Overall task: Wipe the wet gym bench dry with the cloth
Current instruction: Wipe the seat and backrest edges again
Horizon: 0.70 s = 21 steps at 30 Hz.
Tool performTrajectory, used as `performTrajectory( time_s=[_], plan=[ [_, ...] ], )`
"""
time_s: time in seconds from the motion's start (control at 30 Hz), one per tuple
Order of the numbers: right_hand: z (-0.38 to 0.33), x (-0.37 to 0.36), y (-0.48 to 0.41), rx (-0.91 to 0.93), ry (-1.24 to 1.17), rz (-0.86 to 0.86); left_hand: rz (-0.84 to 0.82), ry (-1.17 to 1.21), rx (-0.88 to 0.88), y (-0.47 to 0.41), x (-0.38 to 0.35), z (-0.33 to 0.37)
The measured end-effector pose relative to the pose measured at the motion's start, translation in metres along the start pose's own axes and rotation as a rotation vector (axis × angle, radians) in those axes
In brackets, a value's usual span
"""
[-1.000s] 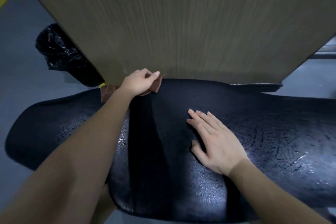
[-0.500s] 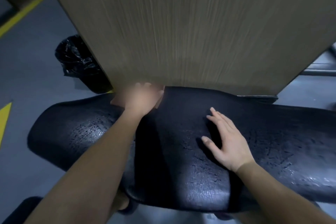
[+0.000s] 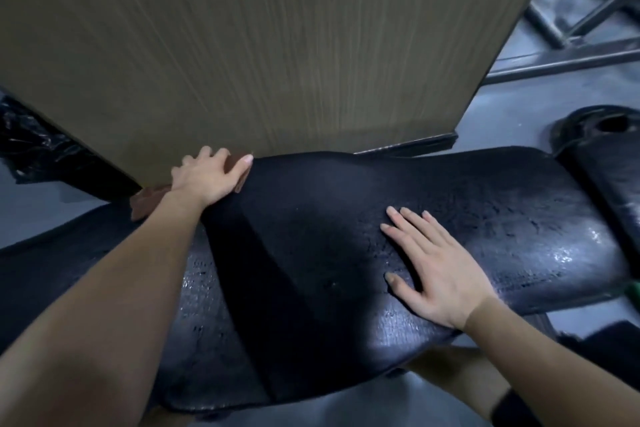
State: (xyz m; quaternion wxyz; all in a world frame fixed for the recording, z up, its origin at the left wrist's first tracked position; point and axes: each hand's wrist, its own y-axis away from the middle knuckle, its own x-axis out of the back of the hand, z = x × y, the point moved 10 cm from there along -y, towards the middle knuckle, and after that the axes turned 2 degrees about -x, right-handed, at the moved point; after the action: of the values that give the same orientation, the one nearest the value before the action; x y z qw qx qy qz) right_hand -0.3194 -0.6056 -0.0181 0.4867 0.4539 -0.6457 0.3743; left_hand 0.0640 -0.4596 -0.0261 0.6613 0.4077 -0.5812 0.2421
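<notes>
Roughly midway: left hand [image 3: 207, 177] pressing cloth [image 3: 147, 203] flat at bench [image 3: 519, 204] far edge, right hand [image 3: 434, 269] open, lower-right still glistening.

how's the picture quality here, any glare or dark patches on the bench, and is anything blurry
Head view: glare glints on the wet bench at its right end; a dark shadow band crosses its middle, below the left hand on the brown cloth. Right hand is sharp. Wide-angle lens bows the bench and the wooden panel.
</notes>
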Motion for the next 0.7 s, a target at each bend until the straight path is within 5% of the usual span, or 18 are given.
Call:
performTrajectory(
  time_s=[0.3,0.5,0.7],
  plan=[
    [0.002,0.003,-0.004,-0.017,-0.041,0.011,-0.05,-0.035,-0.313,0.007,0.0,0.161],
    [0.003,0.003,-0.004,-0.036,-0.032,0.006,0.081,0.053,-0.403,0.023,0.006,0.131],
    [0.004,0.005,-0.003,-0.044,-0.043,0.012,0.094,0.011,-0.243,0.018,0.006,0.069]
  ],
)
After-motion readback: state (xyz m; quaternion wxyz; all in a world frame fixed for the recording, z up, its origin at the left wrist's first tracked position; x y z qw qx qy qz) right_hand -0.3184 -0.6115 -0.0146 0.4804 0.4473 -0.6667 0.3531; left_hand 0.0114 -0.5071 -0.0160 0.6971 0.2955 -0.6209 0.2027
